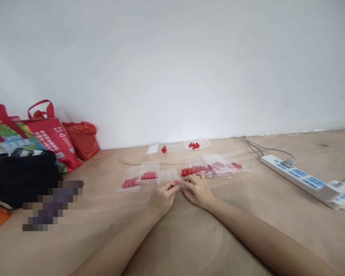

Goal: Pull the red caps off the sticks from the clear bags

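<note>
My left hand has its fingers pinched on the near edge of a clear zip bag. Red-handled pieces with thin shafts are inside it, partly hidden by my fingers. From the other side my right hand meets the same edge, fingers bent and closed on the bag. Just beyond my right hand is a row of loose red-handled tools with thin pale shafts pointing away. To the left, two filled zip bags overlap on the table, red handles toward me. More filled bags are piled to the right.
Small red pieces and thin shafts rest near the wall. A white power strip with plugs and cables is at right. Shopping bags, a red plastic bag and a black bag stand at left, beside a pixelated patch.
</note>
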{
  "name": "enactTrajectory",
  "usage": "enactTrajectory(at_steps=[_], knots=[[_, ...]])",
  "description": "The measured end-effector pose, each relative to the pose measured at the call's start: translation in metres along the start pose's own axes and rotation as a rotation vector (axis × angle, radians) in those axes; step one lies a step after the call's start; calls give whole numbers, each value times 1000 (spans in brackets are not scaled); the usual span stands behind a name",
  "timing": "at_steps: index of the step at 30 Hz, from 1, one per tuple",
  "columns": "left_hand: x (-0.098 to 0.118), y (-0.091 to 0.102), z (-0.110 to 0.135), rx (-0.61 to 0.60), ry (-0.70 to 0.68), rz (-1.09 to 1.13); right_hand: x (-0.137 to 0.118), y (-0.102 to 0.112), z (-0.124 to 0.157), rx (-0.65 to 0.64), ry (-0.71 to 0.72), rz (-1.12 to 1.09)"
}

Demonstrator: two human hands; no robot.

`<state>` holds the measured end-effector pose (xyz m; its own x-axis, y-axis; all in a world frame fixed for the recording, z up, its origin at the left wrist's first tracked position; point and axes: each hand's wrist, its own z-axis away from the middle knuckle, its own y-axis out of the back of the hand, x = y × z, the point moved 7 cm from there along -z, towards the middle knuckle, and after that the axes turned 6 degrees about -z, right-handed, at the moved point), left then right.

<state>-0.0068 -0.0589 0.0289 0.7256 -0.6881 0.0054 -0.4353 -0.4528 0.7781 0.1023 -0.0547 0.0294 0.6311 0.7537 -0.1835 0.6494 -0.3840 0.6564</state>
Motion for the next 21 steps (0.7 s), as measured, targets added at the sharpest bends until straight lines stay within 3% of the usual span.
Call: enactTrajectory(at_steps=[5, 11, 21], knots=[[-11, 0, 1, -12, 119, 83, 5, -13, -5, -53, -26, 23], [-25, 10, 8, -25, 211, 198, 9, -11, -2, -48, -38, 16], [-34, 7, 7, -11, 348, 328, -6, -6, -3, -71, 104, -85]])
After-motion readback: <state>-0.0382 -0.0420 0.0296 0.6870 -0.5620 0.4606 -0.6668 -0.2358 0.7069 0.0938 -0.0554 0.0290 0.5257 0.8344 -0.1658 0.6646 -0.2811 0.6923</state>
